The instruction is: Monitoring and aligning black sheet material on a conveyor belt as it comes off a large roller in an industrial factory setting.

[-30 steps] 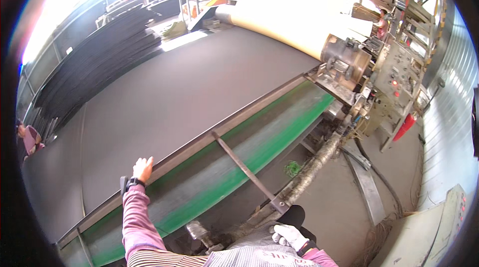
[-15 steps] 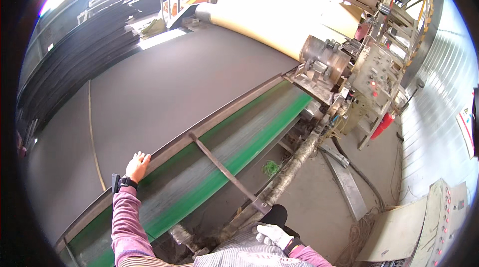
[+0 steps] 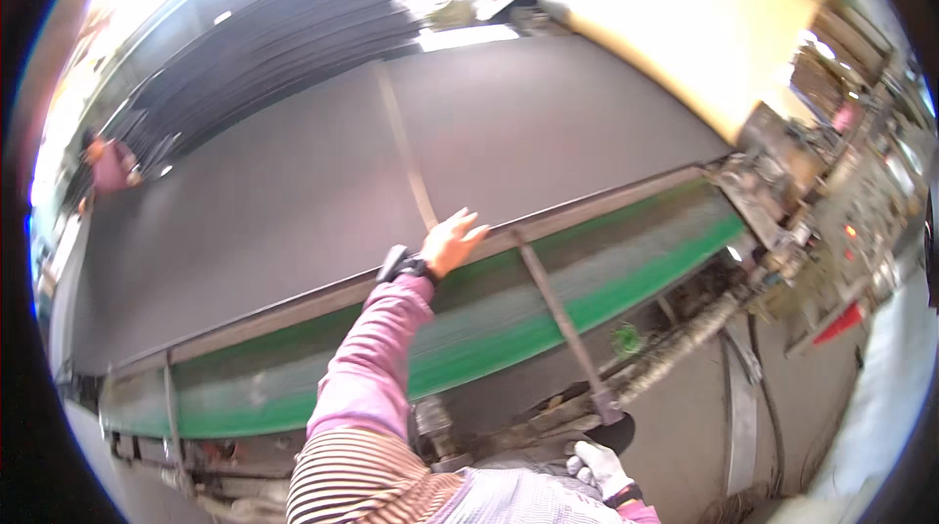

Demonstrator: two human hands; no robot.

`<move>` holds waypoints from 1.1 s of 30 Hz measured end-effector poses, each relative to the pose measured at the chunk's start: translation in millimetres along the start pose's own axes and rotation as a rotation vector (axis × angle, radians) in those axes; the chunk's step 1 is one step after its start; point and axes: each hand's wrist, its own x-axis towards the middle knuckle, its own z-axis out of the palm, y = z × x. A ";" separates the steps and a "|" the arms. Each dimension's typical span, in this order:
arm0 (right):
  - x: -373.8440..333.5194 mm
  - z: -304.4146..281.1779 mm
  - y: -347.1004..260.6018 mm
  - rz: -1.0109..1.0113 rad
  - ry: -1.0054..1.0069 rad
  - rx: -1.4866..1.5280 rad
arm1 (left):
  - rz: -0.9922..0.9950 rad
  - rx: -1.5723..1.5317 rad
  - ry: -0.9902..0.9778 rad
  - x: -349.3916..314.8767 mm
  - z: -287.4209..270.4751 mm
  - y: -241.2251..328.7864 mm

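Observation:
My bare left hand [image 3: 453, 242] lies at the near edge of a wide dark grey sheet [image 3: 548, 123] on a long conveyor, its fingers apart and nothing held. A thin tan strip [image 3: 406, 147] crosses the sheet and ends just beside that hand. Low in front of my body is my right hand [image 3: 597, 468], in a pale glove; its fingers are curled in and nothing shows in them. The metal side rail [image 3: 284, 314] of the conveyor runs under my left wrist, above a green-edged belt [image 3: 489, 353].
A yellow sheet [image 3: 685, 25] hangs over a roller at the far right, beside machinery and a control panel [image 3: 861, 221]. Dark sheets [image 3: 264, 45] are stacked behind the conveyor. Another person [image 3: 112, 167] stands at its far left end. A slanting metal bar [image 3: 562, 323] braces the near side.
The view has turned left, bringing the other person and the conveyor's left end into sight. The tan strip has shifted right along the rail, closer to my left hand.

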 end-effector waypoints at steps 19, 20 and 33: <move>15.3 -0.3 4.3 0.009 -0.067 0.083 | -0.955 0.673 -0.118 -182.6 -255.8 -261.3; 13.4 0.8 2.6 0.011 -0.064 0.092 | -0.908 0.679 -0.121 -180.0 -249.8 -258.1; 11.1 -5.2 -2.7 -0.006 -0.145 0.125 | -0.627 0.134 -0.385 -57.1 -141.3 -75.4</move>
